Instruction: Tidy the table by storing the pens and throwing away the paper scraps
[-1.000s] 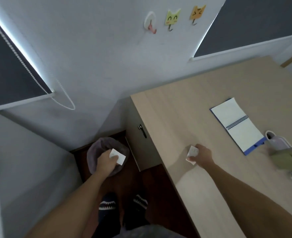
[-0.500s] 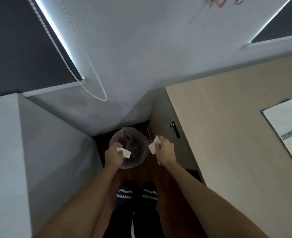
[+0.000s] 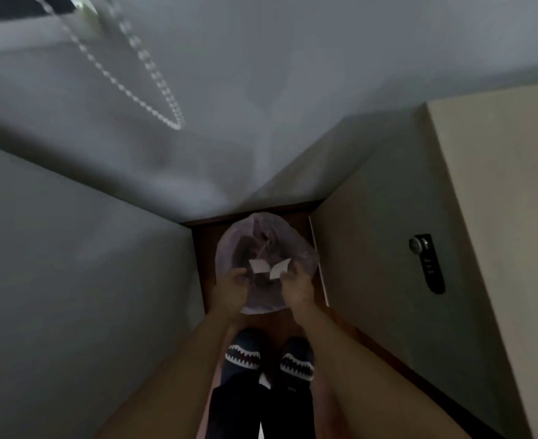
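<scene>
Both hands hung low over the bin in the centre of the frame: the left hand (image 3: 232, 288) pinched a small white rectangular paper scrap (image 3: 259, 266) between fingertips, and the right hand (image 3: 296, 288) pinched a second small white paper scrap (image 3: 278, 269) the same way. Neither hand was wide; each was closed narrowly on its scrap. The two scraps sat just beside each other, nearly touching at their inner corners, directly above the open mouth of the round waste bin lined with a pale lilac plastic bag (image 3: 229, 248). That bin stood on the dark brown wooden floor (image 3: 340, 331), wedged between a grey wall on the left of the frame and the side panel of the pale wood worktop (image 3: 498, 185) on the right, which carried a black lock with a silver knob (image 3: 427, 263). Below the bin, a pair of dark slippers printed with white shark teeth (image 3: 245, 354) showed between the forearms

As a judgement, the scrap part of the task was at its release point: both pieces were positioned for dropping but not yet let go. No pens were in view, and most of the worktop lay outside the frame, so I cannot tell whether the pens were stored or more scraps remained
</scene>
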A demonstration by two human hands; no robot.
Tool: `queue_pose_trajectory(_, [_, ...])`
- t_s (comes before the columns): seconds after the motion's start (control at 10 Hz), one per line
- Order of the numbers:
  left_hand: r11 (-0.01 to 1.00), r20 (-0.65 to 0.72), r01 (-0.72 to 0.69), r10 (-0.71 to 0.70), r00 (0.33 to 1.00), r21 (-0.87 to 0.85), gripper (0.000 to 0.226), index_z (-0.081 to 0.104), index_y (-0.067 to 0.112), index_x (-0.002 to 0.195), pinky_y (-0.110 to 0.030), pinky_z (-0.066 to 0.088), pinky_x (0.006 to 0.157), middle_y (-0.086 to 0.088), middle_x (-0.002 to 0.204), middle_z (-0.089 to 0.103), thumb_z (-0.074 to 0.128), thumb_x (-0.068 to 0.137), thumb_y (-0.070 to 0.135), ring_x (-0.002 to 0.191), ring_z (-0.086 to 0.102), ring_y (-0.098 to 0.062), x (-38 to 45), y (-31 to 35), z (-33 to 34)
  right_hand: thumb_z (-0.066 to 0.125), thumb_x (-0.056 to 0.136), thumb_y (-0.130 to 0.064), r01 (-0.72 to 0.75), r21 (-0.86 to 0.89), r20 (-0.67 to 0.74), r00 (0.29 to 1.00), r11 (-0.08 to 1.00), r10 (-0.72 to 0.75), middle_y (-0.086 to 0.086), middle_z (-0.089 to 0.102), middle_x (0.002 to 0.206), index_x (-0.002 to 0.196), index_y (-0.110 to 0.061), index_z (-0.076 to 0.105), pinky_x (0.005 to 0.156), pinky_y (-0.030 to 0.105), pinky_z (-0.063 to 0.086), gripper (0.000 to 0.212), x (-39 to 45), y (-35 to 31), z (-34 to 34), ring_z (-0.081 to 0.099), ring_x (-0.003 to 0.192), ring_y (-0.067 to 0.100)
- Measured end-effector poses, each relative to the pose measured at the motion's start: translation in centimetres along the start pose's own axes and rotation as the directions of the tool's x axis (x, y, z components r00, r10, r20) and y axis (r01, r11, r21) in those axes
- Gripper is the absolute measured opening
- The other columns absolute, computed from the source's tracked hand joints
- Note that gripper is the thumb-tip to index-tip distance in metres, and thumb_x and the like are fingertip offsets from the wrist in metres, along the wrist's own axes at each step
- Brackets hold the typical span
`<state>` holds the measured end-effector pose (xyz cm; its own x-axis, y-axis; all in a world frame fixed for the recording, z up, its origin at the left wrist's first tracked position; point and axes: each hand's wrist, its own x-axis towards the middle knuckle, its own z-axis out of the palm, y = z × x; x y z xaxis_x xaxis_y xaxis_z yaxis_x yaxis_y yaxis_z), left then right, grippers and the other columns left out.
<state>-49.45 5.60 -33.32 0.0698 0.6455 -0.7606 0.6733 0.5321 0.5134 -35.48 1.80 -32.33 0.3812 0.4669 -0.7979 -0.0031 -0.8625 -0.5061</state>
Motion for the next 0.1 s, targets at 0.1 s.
queue_pose_trajectory(0.1, [1.0,-0.019,-0.018,0.017,1.0,-0.021,0.035,0.052,-0.005,0.127,-0.013,0.044,0.083,-0.021,0.133,0.054,0.047,0.092,-0.003,0.123,0.052,-0.035,-0.78,1.28,-0.31,0.044,0.097,-0.008,-0.002,0.033,-0.014,1.0,0.999,0.003,0.014,0.049,0.138,0.14,-0.008,0.037,0.099,0.03,0.038,0.044,0.48,0.03,-0.2,0.047,0.127,0.034])
